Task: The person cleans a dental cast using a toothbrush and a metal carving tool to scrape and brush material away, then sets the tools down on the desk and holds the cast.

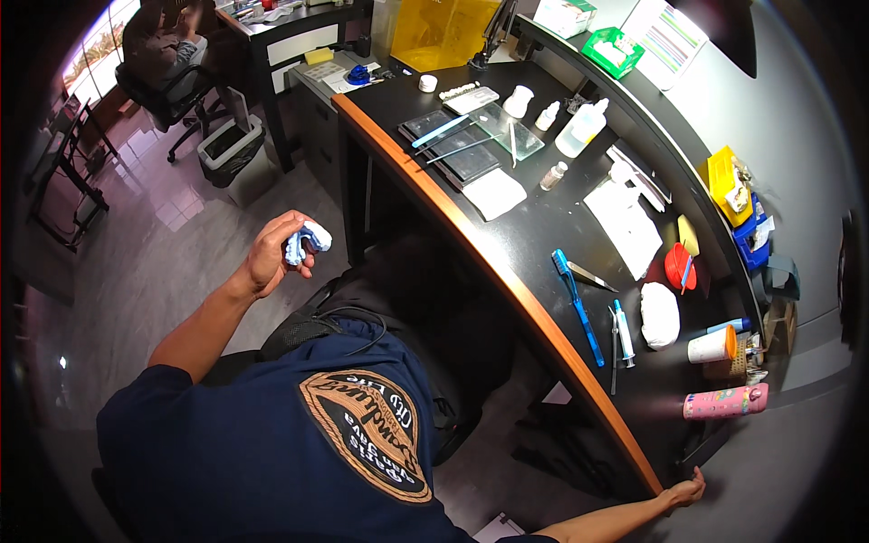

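a blue-and-white dental cast [314, 237] is being held up by the left hand [272, 253], clear of the desk [534, 237] and out to the left of its wooden front edge. the fingers are being kept bent and part-closed, with the gap between them being filled by the cast. it is being gripped from its left side, so the piece is lying at the fingertips and projecting toward the right, the side on which the desk is standing. its arch shape is being shown, with the white part turned up and to the right and the blue part nearer the palm; the exact line of its long axis is being partly hidden by the fingers and cannot be told.

the right hand [686, 490] is being held well apart from the cast, with its arm stretched out to the near right end of the desk. its fingers are being seen loosely bent, but whether anything is being grasped or touched there cannot be told. the pink bottle [726, 402] is lying nearest to it among the desktop things.

between the two hands the desktop is being shared by a white pad [495, 194], a blue brush [579, 312], a syringe [625, 335] and a rounded white lump [660, 316]. of these, the pad is lying nearest to the cast, across the desk edge and to its upper right.
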Action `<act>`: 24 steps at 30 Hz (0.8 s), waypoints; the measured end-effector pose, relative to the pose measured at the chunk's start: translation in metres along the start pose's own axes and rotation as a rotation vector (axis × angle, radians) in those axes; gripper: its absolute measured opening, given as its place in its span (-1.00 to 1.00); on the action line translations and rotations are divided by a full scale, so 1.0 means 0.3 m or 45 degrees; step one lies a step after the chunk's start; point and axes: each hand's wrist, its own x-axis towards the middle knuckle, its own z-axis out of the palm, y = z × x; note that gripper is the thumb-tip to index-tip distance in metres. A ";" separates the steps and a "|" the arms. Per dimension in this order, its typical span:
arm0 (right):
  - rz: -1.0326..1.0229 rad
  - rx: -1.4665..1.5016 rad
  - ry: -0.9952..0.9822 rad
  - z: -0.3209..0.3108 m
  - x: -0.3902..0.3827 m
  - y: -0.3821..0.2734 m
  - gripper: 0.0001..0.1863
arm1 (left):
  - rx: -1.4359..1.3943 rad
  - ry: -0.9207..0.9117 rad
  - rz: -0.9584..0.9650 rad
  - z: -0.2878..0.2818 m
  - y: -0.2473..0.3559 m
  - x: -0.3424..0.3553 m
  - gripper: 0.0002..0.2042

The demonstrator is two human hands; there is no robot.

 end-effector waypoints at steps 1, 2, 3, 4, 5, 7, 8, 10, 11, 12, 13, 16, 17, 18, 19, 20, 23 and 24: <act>-0.007 0.049 0.027 0.010 -0.007 -0.014 -0.54 | 0.005 -0.001 0.001 0.003 0.002 -0.001 -0.71; -0.016 0.097 0.054 0.017 -0.007 -0.011 -0.53 | 0.005 -0.001 0.003 0.003 0.002 -0.001 -0.71; -0.015 0.098 0.055 0.019 -0.005 -0.007 -0.53 | 0.003 -0.002 0.002 0.003 0.003 -0.002 -0.71; -0.056 0.091 0.015 0.021 -0.003 -0.003 -0.52 | 0.001 -0.001 0.001 0.003 0.003 -0.003 -0.72; -0.096 0.079 -0.020 0.014 0.007 0.019 -0.50 | 0.000 -0.007 0.002 0.004 0.002 0.000 -0.72; -0.122 0.100 -0.042 -0.001 0.033 0.058 -0.49 | -0.008 -0.007 -0.005 0.007 -0.002 0.008 -0.71; -0.147 0.133 -0.077 0.004 0.035 0.061 -0.48 | -0.006 -0.005 -0.003 0.007 -0.001 0.006 -0.71; -0.157 0.141 -0.103 0.008 0.036 0.068 -0.48 | -0.005 -0.003 -0.002 0.009 0.001 0.006 -0.71; -0.171 0.151 -0.133 0.016 0.033 0.058 -0.48 | -0.003 0.002 -0.001 0.007 0.001 0.003 -0.71; -0.171 0.155 -0.136 0.025 0.029 0.049 -0.48 | -0.004 0.005 0.002 0.006 0.001 0.000 -0.71; -0.197 0.153 -0.132 0.036 0.025 0.039 -0.48 | -0.005 0.007 0.005 0.005 0.000 -0.003 -0.71; -0.232 0.122 -0.110 0.018 0.035 0.065 -0.49 | -0.005 0.002 0.003 0.009 0.002 0.001 -0.72; -0.242 0.105 -0.105 0.018 0.036 0.066 -0.49 | -0.005 0.002 0.003 0.008 0.002 0.000 -0.72; -0.243 0.105 -0.106 0.021 0.036 0.068 -0.49 | -0.004 0.006 -0.002 0.007 0.001 0.000 -0.72; -0.253 0.098 -0.104 0.023 0.036 0.069 -0.50 | -0.002 0.009 -0.006 0.007 0.001 0.000 -0.72; -0.263 0.087 -0.098 0.019 0.039 0.076 -0.50 | -0.003 0.007 -0.007 0.008 0.001 0.001 -0.72; -0.229 0.155 -0.115 0.018 0.041 0.086 -0.49 | -0.008 0.010 -0.010 0.013 0.004 0.001 -0.72; -0.229 0.158 -0.116 0.023 0.038 0.081 -0.49 | -0.005 0.015 -0.009 0.014 0.006 -0.003 -0.72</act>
